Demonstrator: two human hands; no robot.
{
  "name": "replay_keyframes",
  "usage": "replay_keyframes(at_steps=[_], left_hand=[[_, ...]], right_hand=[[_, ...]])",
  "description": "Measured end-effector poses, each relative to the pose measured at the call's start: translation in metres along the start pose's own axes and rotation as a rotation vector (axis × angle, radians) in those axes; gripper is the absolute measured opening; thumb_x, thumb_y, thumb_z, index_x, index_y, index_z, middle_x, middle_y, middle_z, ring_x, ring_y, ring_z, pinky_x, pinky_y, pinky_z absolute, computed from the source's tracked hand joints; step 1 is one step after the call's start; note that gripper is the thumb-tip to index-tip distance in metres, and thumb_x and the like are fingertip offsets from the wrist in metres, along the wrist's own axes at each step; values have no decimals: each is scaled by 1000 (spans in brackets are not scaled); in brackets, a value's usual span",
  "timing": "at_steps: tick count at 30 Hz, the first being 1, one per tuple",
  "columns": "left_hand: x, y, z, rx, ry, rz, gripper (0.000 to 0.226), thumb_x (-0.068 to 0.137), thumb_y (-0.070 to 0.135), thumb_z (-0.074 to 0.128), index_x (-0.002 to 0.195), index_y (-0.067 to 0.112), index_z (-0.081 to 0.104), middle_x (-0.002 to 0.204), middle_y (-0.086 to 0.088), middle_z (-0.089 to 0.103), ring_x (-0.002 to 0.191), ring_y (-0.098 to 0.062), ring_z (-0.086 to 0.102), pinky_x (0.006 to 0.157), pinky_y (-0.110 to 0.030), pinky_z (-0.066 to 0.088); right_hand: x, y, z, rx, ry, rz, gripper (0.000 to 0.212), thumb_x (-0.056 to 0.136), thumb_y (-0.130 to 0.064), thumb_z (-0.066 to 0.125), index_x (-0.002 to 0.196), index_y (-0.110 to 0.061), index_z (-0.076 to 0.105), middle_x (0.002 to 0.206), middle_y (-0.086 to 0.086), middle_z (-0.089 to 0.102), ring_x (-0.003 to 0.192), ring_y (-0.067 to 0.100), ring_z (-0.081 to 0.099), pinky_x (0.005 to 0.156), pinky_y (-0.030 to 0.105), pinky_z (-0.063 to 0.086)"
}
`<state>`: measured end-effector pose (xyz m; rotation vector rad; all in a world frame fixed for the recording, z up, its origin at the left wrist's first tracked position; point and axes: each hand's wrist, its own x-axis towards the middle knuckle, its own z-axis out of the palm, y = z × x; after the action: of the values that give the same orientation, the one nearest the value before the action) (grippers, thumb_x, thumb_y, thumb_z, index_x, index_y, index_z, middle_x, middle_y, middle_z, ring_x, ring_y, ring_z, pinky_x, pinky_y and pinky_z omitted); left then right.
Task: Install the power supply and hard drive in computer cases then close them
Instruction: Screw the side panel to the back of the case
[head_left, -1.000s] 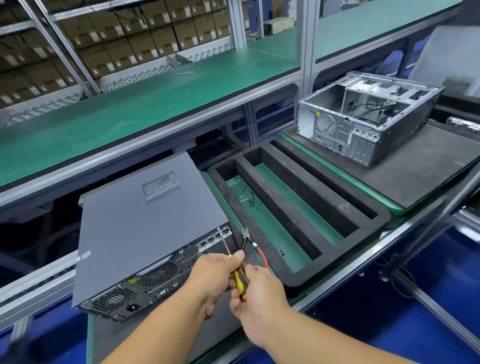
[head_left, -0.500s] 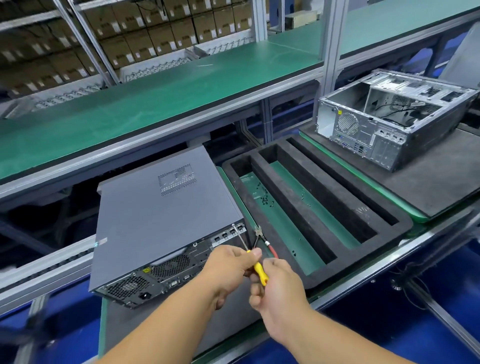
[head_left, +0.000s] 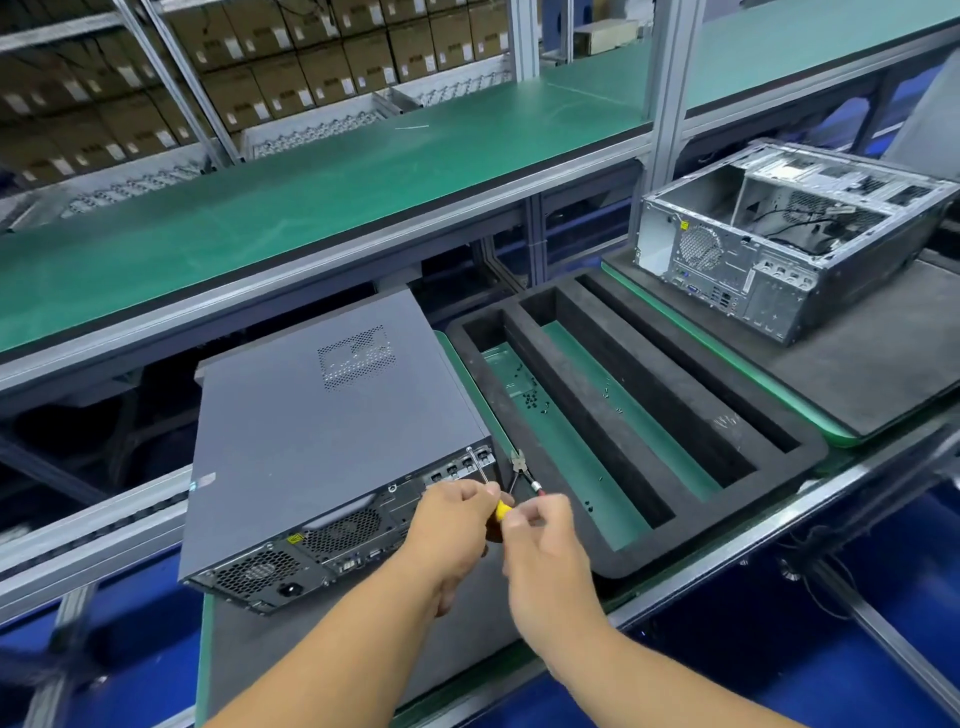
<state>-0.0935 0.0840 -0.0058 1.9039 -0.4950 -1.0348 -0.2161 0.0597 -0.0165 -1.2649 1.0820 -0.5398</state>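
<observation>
The closed computer case (head_left: 332, 415), lying at the near left of the bench, is being fastened at its rear right corner: the left hand (head_left: 454, 525) grips the screwdriver (head_left: 491, 493) while the right hand (head_left: 540, 540) pinches its handle, which should stay in line with the screw.

Green-topped bench (head_left: 322, 176), stacked cartons (head_left: 291, 62) behind

Two bare forearms, no sleeves in view. No gloves on left hand (head_left: 457, 525) or right hand (head_left: 545, 551). No rings, watch or wrist straps. Short, plain nails on visible fingers.
</observation>
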Motion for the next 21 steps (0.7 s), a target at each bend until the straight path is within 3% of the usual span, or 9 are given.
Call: replay_keyframes(at_steps=[2,5,7,11,14,16,18,21], left_hand=[[1,-1,2,-55,-5,-33,36,102,30,56,77,12,73,77,-11,72,71,-24,58,73,-40,48],[2,-2,1,-61,18,-33,36,100,35,60,81,5,66,66,-13,61,64,-25,50,69,-41,44],[2,-2,1,-73,26,-17,34,99,36,62,77,10,60,65,-12,54,65,-24,45,69,-39,40],[2,-3,11,-117,48,-15,34,100,36,58,73,17,55,68,-11,52,66,-23,45,70,-38,40],[1,-10,26,-117,25,-38,36,104,38,51,80,13,60,69,-6,61,62,-19,52,61,-32,41],[2,-16,38,-102,1,-87,34,105,38,49,95,12,66,72,-2,67,61,-15,55,55,-27,41],[4,-20,48,-58,-25,-130,28,104,34,51,101,12,67,75,-1,68,60,-13,55,52,-24,40],[10,-19,60,-48,-52,-156,21,101,22,54,97,6,67,76,-4,67,60,-13,51,48,-19,40]], right_hand=[[3,3,4,-148,-11,-97,8,103,-31,52,100,-29,44,92,-7,63,70,8,56,59,26,40],[3,-3,6,427,-170,286,12,108,-26,51,110,-14,52,68,0,55,47,11,37,42,24,26],[4,-5,2,795,-256,481,13,109,-22,49,105,-11,54,63,3,47,42,9,26,37,20,18],[11,-1,-10,925,-332,552,20,108,-25,50,95,-12,56,65,5,47,41,9,27,34,18,17],[23,10,-37,563,-236,388,18,105,-26,53,103,-8,57,66,10,55,43,14,31,38,21,20],[38,19,-72,105,-59,205,15,97,-34,59,99,-19,60,66,4,63,44,17,43,43,26,31],[59,28,-110,-367,115,68,3,95,-34,57,93,-32,57,71,-2,68,58,15,59,53,31,43],[93,40,-140,-813,101,25,6,98,-25,48,98,-30,51,78,-2,63,68,17,60,50,29,38]])
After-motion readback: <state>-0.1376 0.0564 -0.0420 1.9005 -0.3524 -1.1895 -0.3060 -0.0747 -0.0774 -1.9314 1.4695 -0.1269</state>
